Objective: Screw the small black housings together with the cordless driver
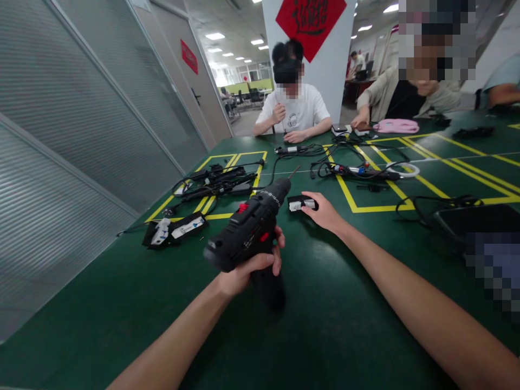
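Observation:
My left hand (255, 265) is wrapped round the grip of a black cordless drill (254, 227) with red buttons. Its thin bit points up and away, toward the far side of the table, and the drill is held above the surface. Farther forward, my right hand (320, 210) has its thumb and fingers closed on the right end of a small black case (293, 205) with a white and silver part in it. The case appears to rest on the green table (325, 303). The drill bit's tip is apart from the case.
At the left lie black cables and adapters (223, 181) and black pieces with white inserts (189, 225). More cables (365, 170) spread beyond my right hand, with a pink item (396, 126) behind. A dark flat device (479, 222) lies right. Two people sit opposite.

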The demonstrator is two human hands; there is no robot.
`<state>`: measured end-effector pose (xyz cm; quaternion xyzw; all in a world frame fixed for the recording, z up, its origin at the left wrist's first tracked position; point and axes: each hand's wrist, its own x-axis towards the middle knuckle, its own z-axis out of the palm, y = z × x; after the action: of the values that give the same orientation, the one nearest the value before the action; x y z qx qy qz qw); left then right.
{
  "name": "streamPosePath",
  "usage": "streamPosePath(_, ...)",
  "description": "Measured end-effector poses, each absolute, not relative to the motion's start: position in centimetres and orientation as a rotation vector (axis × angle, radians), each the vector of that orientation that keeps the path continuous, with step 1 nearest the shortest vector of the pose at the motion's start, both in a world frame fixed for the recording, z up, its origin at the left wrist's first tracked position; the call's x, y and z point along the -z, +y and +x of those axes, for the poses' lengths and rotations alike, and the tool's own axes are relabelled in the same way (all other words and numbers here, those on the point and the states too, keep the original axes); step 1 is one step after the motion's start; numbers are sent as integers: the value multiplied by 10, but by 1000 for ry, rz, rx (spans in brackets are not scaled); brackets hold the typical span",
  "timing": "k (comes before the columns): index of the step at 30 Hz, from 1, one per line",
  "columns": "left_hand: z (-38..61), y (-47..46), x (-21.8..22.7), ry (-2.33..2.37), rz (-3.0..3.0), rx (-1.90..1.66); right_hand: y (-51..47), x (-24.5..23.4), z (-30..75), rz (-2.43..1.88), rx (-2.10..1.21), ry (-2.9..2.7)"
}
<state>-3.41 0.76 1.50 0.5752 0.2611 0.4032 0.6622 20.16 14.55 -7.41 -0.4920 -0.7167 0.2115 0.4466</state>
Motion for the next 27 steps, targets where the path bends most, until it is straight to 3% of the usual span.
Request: streamPosePath(27,-25,7,-3,728,1008,-804,165,76,214,-1277,-422,-1694)
